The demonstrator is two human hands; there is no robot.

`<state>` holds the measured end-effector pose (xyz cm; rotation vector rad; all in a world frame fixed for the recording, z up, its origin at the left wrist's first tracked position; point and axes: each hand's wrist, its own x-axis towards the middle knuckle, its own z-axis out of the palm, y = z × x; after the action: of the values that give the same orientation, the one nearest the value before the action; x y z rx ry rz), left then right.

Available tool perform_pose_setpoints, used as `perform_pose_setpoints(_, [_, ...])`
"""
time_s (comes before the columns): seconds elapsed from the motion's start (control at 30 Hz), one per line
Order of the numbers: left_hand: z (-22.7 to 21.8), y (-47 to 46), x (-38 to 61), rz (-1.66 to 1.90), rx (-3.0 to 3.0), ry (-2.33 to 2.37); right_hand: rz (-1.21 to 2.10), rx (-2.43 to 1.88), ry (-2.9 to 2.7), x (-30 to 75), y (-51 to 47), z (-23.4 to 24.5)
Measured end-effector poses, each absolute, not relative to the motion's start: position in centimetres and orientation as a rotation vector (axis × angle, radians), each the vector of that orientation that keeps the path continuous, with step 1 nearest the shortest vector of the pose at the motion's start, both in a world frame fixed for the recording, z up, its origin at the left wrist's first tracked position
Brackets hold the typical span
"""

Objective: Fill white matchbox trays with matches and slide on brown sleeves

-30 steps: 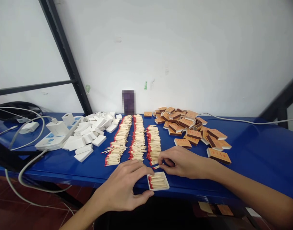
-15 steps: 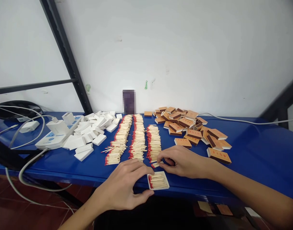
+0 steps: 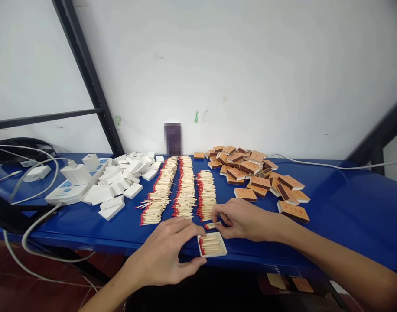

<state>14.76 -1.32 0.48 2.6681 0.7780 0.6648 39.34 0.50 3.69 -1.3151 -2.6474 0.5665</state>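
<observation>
Left hand (image 3: 172, 249) grips a white tray (image 3: 214, 256) at the front of the bench (image 3: 331, 190), packed matches (image 3: 213, 245) lying left to right, red heads leftward, right hand (image 3: 240, 219) pinching a small match bunch (image 3: 211, 225), likewise aligned.

Tray (image 3: 215, 255) before match rows (image 3: 185, 190); loose trays (image 3: 123, 175) left, matchboxes (image 3: 249, 167) right; obscured object (image 3: 173, 139) behind, perhaps against wall (image 3: 257, 78).
</observation>
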Motion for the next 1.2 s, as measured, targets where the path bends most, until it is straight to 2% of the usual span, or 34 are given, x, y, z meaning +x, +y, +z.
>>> perform_pose_setpoints(0.77, [0.4, -1.5, 14.5, 0.661, 2.646, 0.674, 0.64, -1.204, -2.64, 40.0, 0.2, 3.8])
perform_pose_setpoints(1.07, [0.3, -1.4, 14.8, 0.634, 2.636, 0.852, 0.885, -1.122, -2.483, 39.4, -0.7, 4.3])
perform_pose_setpoints(1.2, [0.5, -1.4, 14.8, 0.614, 2.616, 0.881, 0.832, -1.113, -2.498, 39.5, -0.7, 3.9])
